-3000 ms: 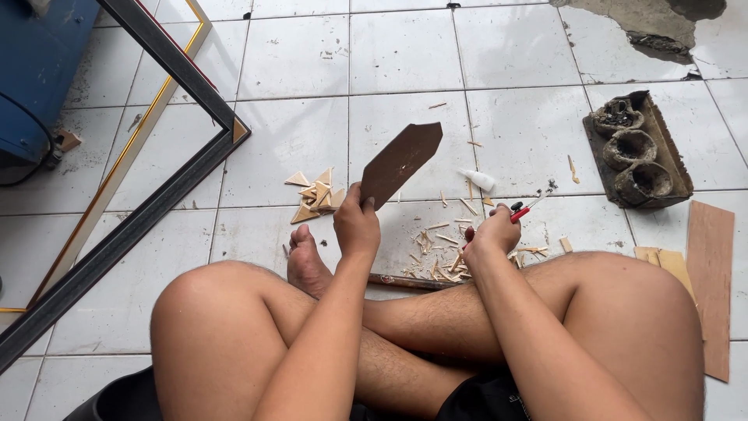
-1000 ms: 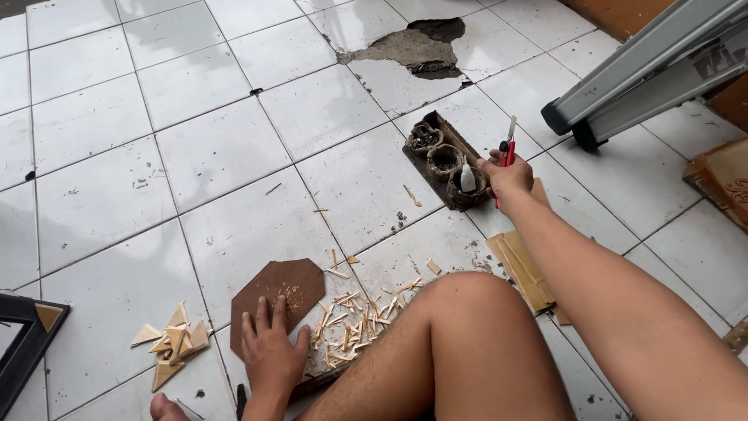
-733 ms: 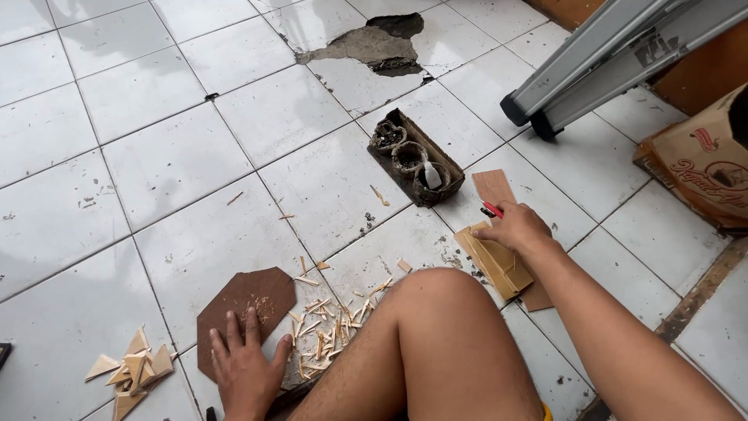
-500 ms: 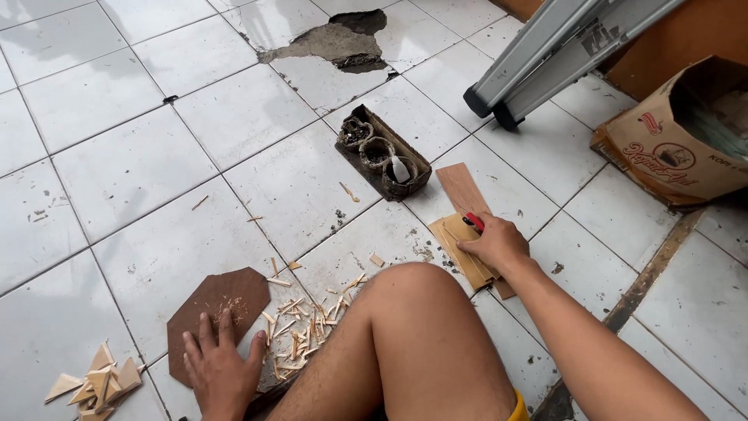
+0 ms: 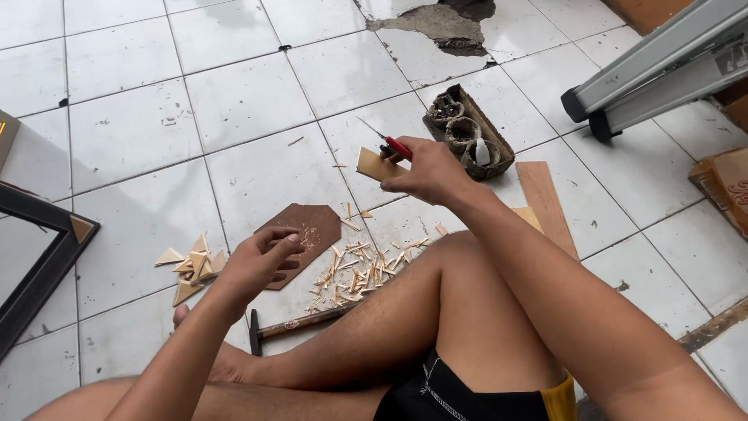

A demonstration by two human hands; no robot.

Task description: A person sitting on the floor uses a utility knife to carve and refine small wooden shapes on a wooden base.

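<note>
1 knife [image 5: 387, 143], 1 wood piece [image 5: 377, 164]

Ahead of you the tiled floor [image 5: 234, 101] lies open; wood shavings [image 5: 358, 273], the brown board [image 5: 300, 238], tray [image 5: 471, 132] and ladder foot [image 5: 600, 117] crowd your right.

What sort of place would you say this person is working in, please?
Probably an informal woodcraft spot on a home's tiled floor, not a proper workshop. Wood shavings and cut triangular offcuts litter the white tiles, a hammer lies by the legs, and a ladder's foot rests nearby.
</note>
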